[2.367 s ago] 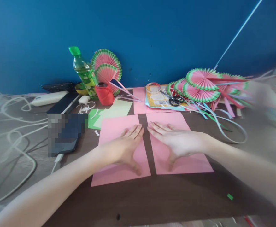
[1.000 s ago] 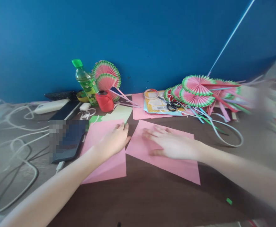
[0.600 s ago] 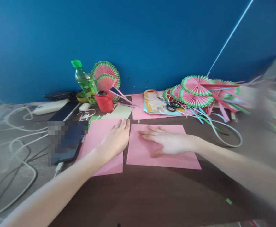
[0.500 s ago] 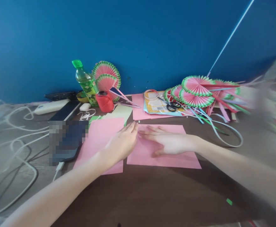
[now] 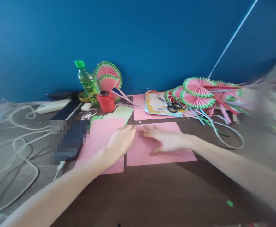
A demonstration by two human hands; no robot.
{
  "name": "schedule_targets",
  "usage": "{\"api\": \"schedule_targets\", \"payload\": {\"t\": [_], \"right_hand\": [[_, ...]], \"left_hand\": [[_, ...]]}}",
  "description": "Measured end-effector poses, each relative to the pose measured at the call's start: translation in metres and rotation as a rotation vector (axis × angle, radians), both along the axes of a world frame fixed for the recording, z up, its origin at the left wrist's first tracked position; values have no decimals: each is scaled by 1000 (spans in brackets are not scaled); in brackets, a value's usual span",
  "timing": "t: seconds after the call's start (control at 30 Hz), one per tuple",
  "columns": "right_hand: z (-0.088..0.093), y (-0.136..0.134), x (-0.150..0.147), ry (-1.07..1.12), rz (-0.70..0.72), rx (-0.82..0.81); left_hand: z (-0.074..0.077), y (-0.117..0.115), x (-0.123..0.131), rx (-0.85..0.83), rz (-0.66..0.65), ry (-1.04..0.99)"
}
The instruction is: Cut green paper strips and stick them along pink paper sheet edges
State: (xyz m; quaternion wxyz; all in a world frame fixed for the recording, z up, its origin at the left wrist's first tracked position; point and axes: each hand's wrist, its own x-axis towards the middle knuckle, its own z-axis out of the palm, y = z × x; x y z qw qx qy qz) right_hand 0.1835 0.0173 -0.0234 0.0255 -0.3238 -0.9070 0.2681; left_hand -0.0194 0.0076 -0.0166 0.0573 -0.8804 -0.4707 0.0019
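In the middle of the table (image 5: 152, 195), two pink paper sheets lie side by side, a narrow dark strip of tabletop showing between their near ends. On the right pink sheet (image 5: 140, 154) the right hand (image 5: 163, 138) rests palm down, its fingers spread and grasping nothing, pointing toward the left. The left hand (image 5: 123, 138) sits over the gap between the sheets, its knuckles bent and its fingers at the left edge of that same sheet, close to the right hand's fingertips; whether they pinch the paper I cannot tell. The left pink sheet (image 5: 102, 132) lies partly beneath the left hand and forearm, overlapping a pale green sheet (image 5: 122, 112) at its far end. Behind, against the blue wall (image 5: 138, 37), a green-capped bottle (image 5: 88, 86) leans beside pleated watermelon-coloured paper fans (image 5: 107, 77) and a red ribbon roll (image 5: 106, 102). Black-handled scissors (image 5: 172, 108) and a tape roll (image 5: 152, 95) lie on a yellow packet (image 5: 152, 105), next to a heap of similar fans (image 5: 199, 88). A small green scrap (image 5: 230, 203) lies near the front right.
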Motion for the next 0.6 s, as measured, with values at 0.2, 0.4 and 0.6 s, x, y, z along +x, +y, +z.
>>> {"api": "schedule_targets", "payload": {"t": [0.2,0.4,0.6], "right_hand": [[-6,2,-3,93,-88,144],[-4,3,-5,69,-112,110],[-4,6,-4,46,-75,67]], "left_hand": [[23,30,-32,94,255,-20],[53,66,-81,51,421,-23],[46,100,-107,-88,473,94]]}}
